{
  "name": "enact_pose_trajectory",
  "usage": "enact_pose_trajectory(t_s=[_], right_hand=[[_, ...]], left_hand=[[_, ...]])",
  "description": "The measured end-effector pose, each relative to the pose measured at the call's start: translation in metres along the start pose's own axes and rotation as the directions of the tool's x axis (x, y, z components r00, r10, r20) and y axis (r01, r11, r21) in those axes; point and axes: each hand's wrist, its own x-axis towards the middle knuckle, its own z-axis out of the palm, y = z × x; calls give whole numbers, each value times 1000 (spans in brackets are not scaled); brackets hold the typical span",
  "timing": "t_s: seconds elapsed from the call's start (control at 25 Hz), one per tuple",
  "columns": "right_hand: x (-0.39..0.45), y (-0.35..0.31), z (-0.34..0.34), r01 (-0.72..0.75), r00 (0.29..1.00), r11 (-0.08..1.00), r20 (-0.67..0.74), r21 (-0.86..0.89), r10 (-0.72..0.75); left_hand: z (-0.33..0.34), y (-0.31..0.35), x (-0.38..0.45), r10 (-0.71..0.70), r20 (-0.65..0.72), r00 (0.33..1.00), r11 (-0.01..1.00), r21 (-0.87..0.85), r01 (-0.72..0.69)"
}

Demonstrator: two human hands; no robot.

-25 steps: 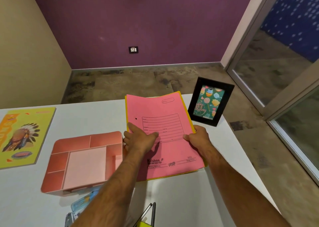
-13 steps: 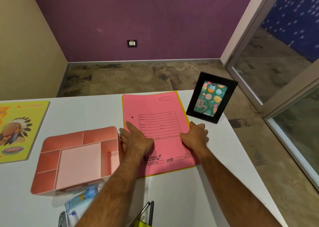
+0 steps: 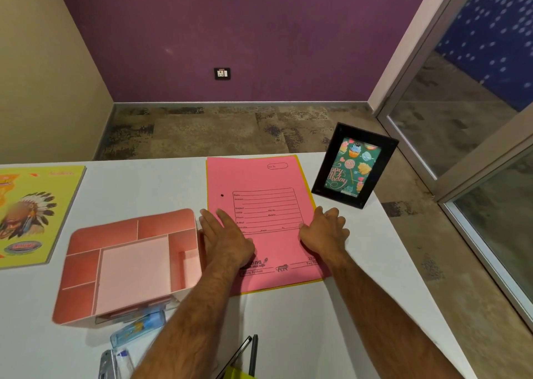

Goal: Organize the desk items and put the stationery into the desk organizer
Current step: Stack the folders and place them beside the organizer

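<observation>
A pink file folder (image 3: 259,182) lies flat on a yellow folder (image 3: 305,179) at the middle of the white desk (image 3: 150,185). My left hand (image 3: 227,237) rests flat on the pink folder's left edge with fingers straight. At the folder's right edge my right hand (image 3: 326,231) lies with relaxed fingers. Left of the folders stands the pink desk organizer (image 3: 129,263) with several empty compartments. Near the front edge lie a clear blue pencil case (image 3: 138,328), a small stapler-like item (image 3: 108,364) and dark pens (image 3: 251,352).
A black photo frame (image 3: 353,165) with a birthday card stands at the desk's back right corner. A yellow notebook (image 3: 28,214) with a feathered headdress picture lies at the left. The desk's right edge drops to the floor beside a glass door (image 3: 476,148).
The folders have been laid down flat and squared on the desk. Both hands have loosened from gripping their edges and now rest on them; the view has tilted up a little.
</observation>
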Motion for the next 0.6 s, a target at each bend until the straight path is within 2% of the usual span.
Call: enact_pose_trajectory(t_s=[0.12, 0.24, 0.32, 0.44, 0.52, 0.6], right_hand=[[-6, -5, -2, -2, 999, 1000, -45, 13, 3], [-24, -19, -3, 22, 983, 996, -185, 82, -6], [-43, -34, 0, 87, 972, 980, -231, 179, -44], [-83, -67, 3, 172, 978, 851, -187, 496, -89], [-108, -87, 4, 141, 990, 761, -114, 634, -89], [-131, -104, 10, 81, 996, 702, -23, 707, -92]], left_hand=[[-3, 5, -7, 67, -26, 997, 998, 8, -67], [-13, 9, -14, 173, -49, 984, 980, -90, -177], [-26, 5, -19, 238, -105, 966, 952, -171, -253], [-57, -14, -31, 281, -269, 921, 886, -297, -357], [-82, -28, -41, 255, -384, 887, 859, -331, -390], [-107, -45, -50, 163, -453, 877, 839, -404, -365]])
